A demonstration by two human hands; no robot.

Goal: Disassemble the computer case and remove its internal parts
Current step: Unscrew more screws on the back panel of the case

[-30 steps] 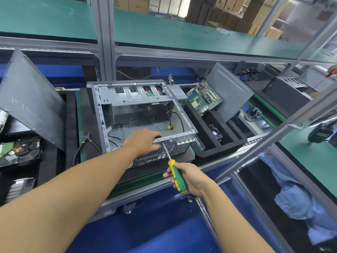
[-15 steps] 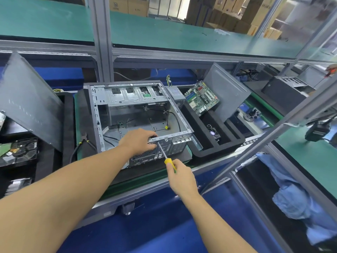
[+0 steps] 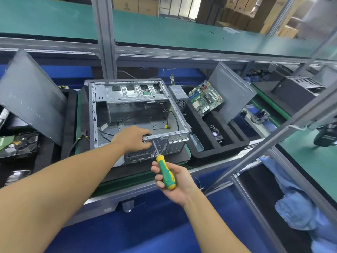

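An open grey computer case (image 3: 116,99) lies on its side on the bench, mostly emptied, with loose cables inside. My left hand (image 3: 132,138) grips the case's near rear edge, fingers curled over the rim. In my right hand (image 3: 173,179) is a green and yellow screwdriver (image 3: 165,172); its shaft points up at the rear panel just right of my left hand. A removed motherboard (image 3: 205,97) and a power supply (image 3: 177,94) sit to the right of the case.
A black foam tray (image 3: 222,143) on the right holds the motherboard, a side panel (image 3: 233,92) and a small fan. Another grey panel (image 3: 31,95) leans at the left, with pliers (image 3: 80,139) beside the case. An aluminium frame post (image 3: 264,143) slants across the right.
My right hand has drawn back a little toward me and turned, so more of the screwdriver handle shows. My left hand stays on the case edge.
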